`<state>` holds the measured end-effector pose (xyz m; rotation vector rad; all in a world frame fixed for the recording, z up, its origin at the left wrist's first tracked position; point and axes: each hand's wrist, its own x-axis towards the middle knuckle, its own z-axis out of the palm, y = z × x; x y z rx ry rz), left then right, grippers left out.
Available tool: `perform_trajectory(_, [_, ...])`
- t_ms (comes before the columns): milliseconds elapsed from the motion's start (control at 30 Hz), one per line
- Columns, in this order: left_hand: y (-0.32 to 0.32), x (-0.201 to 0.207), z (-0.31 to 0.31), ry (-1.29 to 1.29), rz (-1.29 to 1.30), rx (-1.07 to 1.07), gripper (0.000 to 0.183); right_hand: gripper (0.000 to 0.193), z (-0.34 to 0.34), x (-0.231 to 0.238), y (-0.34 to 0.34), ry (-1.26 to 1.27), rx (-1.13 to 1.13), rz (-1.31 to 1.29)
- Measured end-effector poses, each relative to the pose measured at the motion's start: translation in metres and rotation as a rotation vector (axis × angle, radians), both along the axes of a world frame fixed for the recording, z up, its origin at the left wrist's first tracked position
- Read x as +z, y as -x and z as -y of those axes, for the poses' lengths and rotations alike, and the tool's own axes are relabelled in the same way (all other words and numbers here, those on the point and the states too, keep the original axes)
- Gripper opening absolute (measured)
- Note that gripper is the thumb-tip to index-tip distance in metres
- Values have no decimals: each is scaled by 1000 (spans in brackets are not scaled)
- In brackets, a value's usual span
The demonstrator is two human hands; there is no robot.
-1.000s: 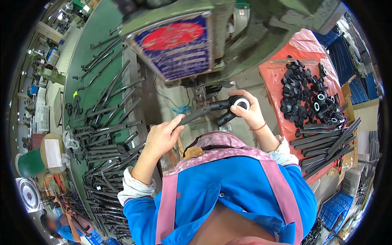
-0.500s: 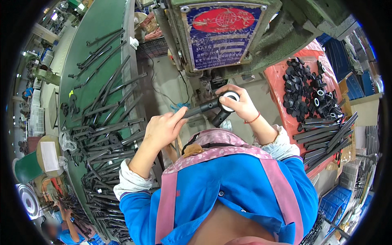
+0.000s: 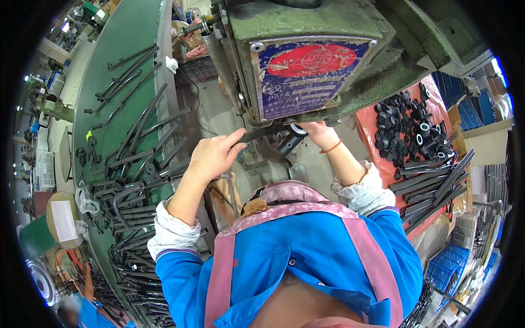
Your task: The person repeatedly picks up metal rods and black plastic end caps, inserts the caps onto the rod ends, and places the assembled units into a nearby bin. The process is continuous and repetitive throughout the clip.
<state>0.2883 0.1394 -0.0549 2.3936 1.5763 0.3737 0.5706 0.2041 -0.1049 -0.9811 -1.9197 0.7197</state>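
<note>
A black tubular part (image 3: pixel 289 144) with a round joint and a white ring (image 3: pixel 298 129) lies under the head of a green machine (image 3: pixel 328 26). My left hand (image 3: pixel 216 155) is closed on the tube's left end. At the joint is my right hand (image 3: pixel 320 134), gripping beside the white ring. The machine's lower edge hides the fingertips of my right hand and the top of the joint. A short stub of the part points down and toward me.
To the left runs a green conveyor belt (image 3: pixel 117 41) with many black tubes (image 3: pixel 131 205) heaped on it. On the right, a red-covered table (image 3: pixel 367 121) bears black round caps (image 3: pixel 389 145) and black bars (image 3: pixel 432 183). A coil spring (image 3: pixel 216 52) hangs beside the machine. Another person (image 3: pixel 90 311) is at lower left.
Both hands have moved the tubular part forward, away from my body, until the joint came under the machine head. My view has shifted, so the machine appears lower.
</note>
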Motion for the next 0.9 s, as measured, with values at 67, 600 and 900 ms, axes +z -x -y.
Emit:
perform_trajectory(67, [1, -3, -1, 31, 27, -1, 33, 22, 0, -7, 0, 10, -13, 25])
perform_trajectory(600, [3, -13, -11, 89, 35, -25, 34, 41, -19, -51, -27, -247, 125, 444])
perform_trajectory(900, [6, -21, -17, 247, 56, 8, 37, 26, 3, -32, -4, 475, 34, -241])
